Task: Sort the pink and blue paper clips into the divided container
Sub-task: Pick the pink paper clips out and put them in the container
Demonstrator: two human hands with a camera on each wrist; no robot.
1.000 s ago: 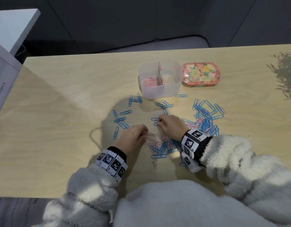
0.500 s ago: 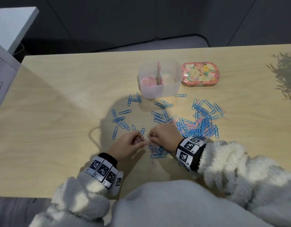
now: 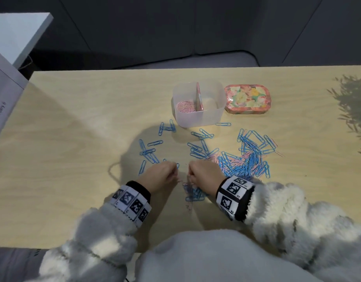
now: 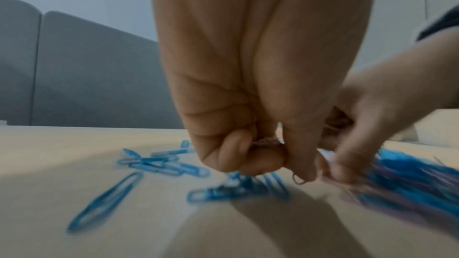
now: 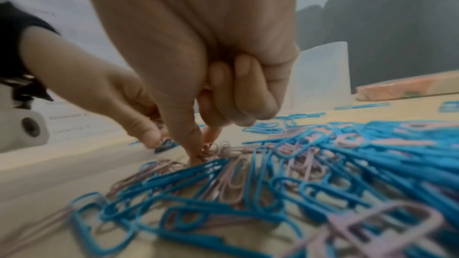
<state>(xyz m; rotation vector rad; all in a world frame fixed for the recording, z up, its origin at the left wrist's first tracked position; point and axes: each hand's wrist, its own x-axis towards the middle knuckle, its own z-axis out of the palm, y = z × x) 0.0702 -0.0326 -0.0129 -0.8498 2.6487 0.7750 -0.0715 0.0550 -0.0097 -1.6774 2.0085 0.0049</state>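
A clear divided container (image 3: 210, 117) stands at the table's far middle, with pink clips (image 3: 184, 106) in its left compartment. Blue and pink paper clips (image 3: 244, 159) lie heaped to the right of my hands, and loose blue clips (image 3: 149, 153) are scattered to the left. My left hand (image 3: 173, 171) has curled fingers bunching pink clips (image 4: 265, 141) in the palm. My right hand (image 3: 192, 176) pinches a pink clip (image 5: 211, 149) at the edge of the heap (image 5: 298, 174), thumb and forefinger pointing down. The two hands almost touch.
A floral tin (image 3: 247, 101) sits right beside the container. A white calendar page (image 3: 0, 106) overlaps the table's left edge. A plant's shadow (image 3: 352, 110) falls on the far right of the table. Fluffy white sleeves (image 3: 297, 220) cover the near edge.
Both hands have drawn back toward the near edge and closer together. The right hand slid left, uncovering blue clips it had hidden.
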